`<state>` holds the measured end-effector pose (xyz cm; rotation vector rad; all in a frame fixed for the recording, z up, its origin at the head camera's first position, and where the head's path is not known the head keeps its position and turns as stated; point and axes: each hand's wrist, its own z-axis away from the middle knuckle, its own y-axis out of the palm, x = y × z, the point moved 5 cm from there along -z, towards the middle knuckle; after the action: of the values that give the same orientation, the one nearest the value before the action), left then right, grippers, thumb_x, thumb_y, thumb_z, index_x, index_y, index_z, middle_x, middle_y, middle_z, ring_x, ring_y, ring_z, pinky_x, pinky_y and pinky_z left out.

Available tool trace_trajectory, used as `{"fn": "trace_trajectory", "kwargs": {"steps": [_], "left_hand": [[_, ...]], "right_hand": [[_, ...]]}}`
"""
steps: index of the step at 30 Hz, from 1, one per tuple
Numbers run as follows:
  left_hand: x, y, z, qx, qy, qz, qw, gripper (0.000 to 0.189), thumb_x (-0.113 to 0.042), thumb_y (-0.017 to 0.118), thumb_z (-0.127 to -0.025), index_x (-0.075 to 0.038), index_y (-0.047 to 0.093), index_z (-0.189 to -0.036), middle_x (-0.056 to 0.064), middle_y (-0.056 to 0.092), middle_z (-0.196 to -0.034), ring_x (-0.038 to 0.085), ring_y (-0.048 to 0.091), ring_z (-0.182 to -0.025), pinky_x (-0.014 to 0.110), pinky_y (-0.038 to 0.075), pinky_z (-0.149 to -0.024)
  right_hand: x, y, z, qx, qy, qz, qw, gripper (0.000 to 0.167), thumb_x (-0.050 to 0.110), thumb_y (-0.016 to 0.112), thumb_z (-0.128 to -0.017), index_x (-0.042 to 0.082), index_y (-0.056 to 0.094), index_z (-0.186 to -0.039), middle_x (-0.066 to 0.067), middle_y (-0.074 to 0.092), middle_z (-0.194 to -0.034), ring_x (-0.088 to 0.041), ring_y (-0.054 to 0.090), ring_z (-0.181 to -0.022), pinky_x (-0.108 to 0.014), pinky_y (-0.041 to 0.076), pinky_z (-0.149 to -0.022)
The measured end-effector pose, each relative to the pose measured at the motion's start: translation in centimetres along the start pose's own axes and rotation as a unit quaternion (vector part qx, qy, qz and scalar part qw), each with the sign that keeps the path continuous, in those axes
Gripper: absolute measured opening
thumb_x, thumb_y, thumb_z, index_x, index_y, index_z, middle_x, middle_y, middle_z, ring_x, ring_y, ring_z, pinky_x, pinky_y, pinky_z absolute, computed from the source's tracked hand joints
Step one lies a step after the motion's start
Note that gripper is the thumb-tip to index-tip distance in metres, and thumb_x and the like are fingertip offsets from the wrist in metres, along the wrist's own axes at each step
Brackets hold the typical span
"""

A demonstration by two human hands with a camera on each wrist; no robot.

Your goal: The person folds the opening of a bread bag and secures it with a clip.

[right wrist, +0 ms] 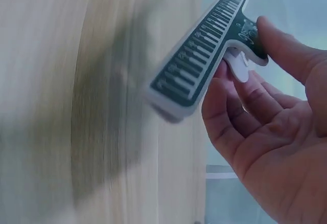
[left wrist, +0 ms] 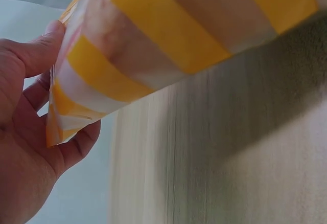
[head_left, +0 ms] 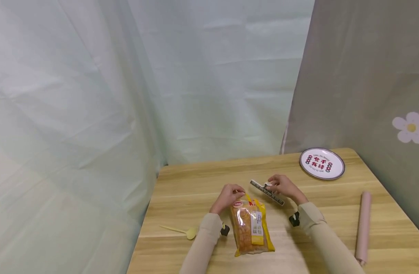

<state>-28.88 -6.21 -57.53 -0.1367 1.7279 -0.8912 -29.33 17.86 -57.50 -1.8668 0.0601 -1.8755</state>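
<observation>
A clear and yellow bread bag with a loaf inside lies on the wooden table. My left hand pinches the bag's far, gathered end between thumb and fingers. In the left wrist view the striped bag runs from that grip to the upper right. My right hand holds a long clip by its handle, just beyond the bag and apart from it. Up close in the right wrist view, the clip has a dark green face with a piano-key pattern, and the thumb and fingers squeeze its handle tabs.
To the left of the bag lies a yellow spoon. A white plate with red lettering sits at the far right corner. Along the right side lies a pink rolled mat. Curtains hang behind the table.
</observation>
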Motion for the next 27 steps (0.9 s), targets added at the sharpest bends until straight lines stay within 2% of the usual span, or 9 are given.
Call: {"fn": "trace_trajectory", "kwargs": {"steps": [5,9,14,18,27], "left_hand": [[-0.3,0.3,-0.1,0.009,0.000,0.002,1.0000,0.012,-0.010,0.069,-0.096,-0.003,0.078,-0.101,0.006,0.075,-0.105,0.014,0.066,-0.093,0.027,0.054,-0.083],[-0.4,0.4,-0.2,0.011,-0.008,0.011,0.9998,0.012,-0.010,0.069,-0.096,-0.002,0.077,-0.101,0.007,0.074,-0.105,0.012,0.066,-0.090,0.025,0.054,-0.080],[-0.2,0.3,-0.3,0.009,-0.010,0.016,0.9998,0.011,-0.011,0.070,-0.096,-0.004,0.077,-0.099,0.005,0.074,-0.102,0.010,0.065,-0.087,0.025,0.054,-0.078],[0.0,0.4,-0.6,0.009,-0.020,0.025,0.9995,0.011,-0.014,0.070,-0.096,-0.005,0.077,-0.098,0.002,0.073,-0.098,0.009,0.062,-0.082,0.024,0.053,-0.075],[0.2,0.6,-0.8,0.005,-0.032,0.033,0.9989,0.010,-0.014,0.070,-0.096,-0.006,0.076,-0.095,-0.001,0.072,-0.094,0.007,0.059,-0.078,0.024,0.051,-0.072]], "right_hand": [[-0.6,-0.5,0.7,-0.015,0.027,-0.023,0.9993,0.034,0.008,0.074,-0.091,-0.016,0.064,-0.113,-0.014,0.071,-0.094,-0.025,0.067,-0.084,-0.039,0.057,-0.075],[-0.8,-0.7,1.2,-0.027,0.045,-0.044,0.9976,0.031,0.011,0.075,-0.091,-0.013,0.068,-0.110,-0.011,0.071,-0.095,-0.025,0.064,-0.087,-0.040,0.055,-0.079],[-1.1,-0.4,1.9,-0.033,0.047,-0.085,0.9947,0.026,0.006,0.073,-0.092,-0.014,0.066,-0.107,-0.006,0.069,-0.090,-0.016,0.060,-0.080,-0.030,0.053,-0.072],[-1.0,0.3,2.6,-0.027,0.028,-0.102,0.9940,0.025,0.002,0.071,-0.092,-0.018,0.064,-0.106,-0.005,0.067,-0.085,-0.013,0.059,-0.074,-0.025,0.053,-0.066],[-1.1,1.1,3.4,-0.057,-0.006,-0.069,0.9960,0.016,0.003,0.073,-0.090,-0.010,0.069,-0.097,-0.005,0.065,-0.078,-0.013,0.055,-0.069,-0.023,0.047,-0.060]]}}
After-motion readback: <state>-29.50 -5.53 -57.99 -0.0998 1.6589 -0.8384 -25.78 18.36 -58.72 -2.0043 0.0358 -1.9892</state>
